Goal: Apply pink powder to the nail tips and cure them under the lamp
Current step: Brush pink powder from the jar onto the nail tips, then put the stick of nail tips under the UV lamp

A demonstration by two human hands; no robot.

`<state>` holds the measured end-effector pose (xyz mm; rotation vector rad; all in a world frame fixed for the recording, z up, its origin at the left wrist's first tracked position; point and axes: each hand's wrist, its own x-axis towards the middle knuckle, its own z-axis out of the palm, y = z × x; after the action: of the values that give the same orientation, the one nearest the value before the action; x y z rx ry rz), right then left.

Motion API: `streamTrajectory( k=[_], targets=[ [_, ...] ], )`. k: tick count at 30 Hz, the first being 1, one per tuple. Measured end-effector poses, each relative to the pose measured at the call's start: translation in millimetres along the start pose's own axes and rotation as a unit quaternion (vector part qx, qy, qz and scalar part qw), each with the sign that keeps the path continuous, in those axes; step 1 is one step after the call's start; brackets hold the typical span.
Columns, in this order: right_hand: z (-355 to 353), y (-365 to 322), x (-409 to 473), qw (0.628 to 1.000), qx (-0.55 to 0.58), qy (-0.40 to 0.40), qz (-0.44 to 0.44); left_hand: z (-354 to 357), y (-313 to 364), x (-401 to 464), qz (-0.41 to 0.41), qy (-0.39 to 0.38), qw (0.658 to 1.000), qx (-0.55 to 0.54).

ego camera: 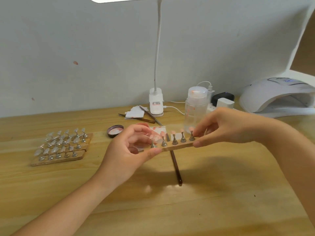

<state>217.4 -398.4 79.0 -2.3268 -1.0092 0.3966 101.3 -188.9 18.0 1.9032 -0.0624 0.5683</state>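
A wooden strip (179,147) carrying several metal stands with pink-powdered nail tips (182,130) is lifted a little above the table. My left hand (129,150) pinches its left end and my right hand (226,126) pinches its right end. A brown brush (176,167) lies on the table under the strip. The open pink powder jar (142,125) is partly hidden behind my left hand, with its dark lid (115,131) beside it. The white curing lamp (279,97) stands at the far right, its opening facing the table.
Several more wooden strips with clear nail tips (63,147) lie at the left. A clear pump bottle (196,109), a desk lamp base (156,103), white pads and tweezers (136,114), and chargers on a power strip (223,101) stand along the wall.
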Motion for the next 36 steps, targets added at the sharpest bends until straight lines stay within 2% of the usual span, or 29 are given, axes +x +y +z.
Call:
streamTrajectory(
  k=[4,8,12,16,23,29,32,36],
  targets=[
    [-23.0,25.4,-17.9,0.997,0.025,-0.011,0.071,39.8,15.8,8.4,0.006,-0.020,1.000,-0.003],
    [-38.5,62.6,-38.2,0.986,0.097,0.017,0.138,90.4,21.9,17.4,-0.002,-0.013,1.000,-0.012],
    [-48.6,97.5,-60.9,0.967,0.172,0.068,0.174,142.9,30.1,28.1,-0.002,0.001,1.000,-0.025],
    [-59.4,123.1,-84.4,0.939,0.231,0.163,0.196,181.1,41.4,48.7,0.004,-0.012,0.999,-0.038],
    [-72.8,155.3,-107.4,0.919,0.214,0.255,0.210,224.7,43.8,86.3,-0.024,-0.041,0.992,-0.117],
    [-79.7,187.1,-115.7,0.872,0.200,0.398,0.204,278.3,41.9,108.7,-0.029,-0.037,0.985,-0.166],
    [-74.6,202.1,-113.4,0.858,0.193,0.419,0.224,293.0,33.2,120.8,-0.026,-0.061,0.985,-0.158],
    [-67.8,207.3,-103.8,0.861,0.186,0.412,0.233,294.0,21.8,131.3,-0.008,-0.082,0.987,-0.137]
  ],
)
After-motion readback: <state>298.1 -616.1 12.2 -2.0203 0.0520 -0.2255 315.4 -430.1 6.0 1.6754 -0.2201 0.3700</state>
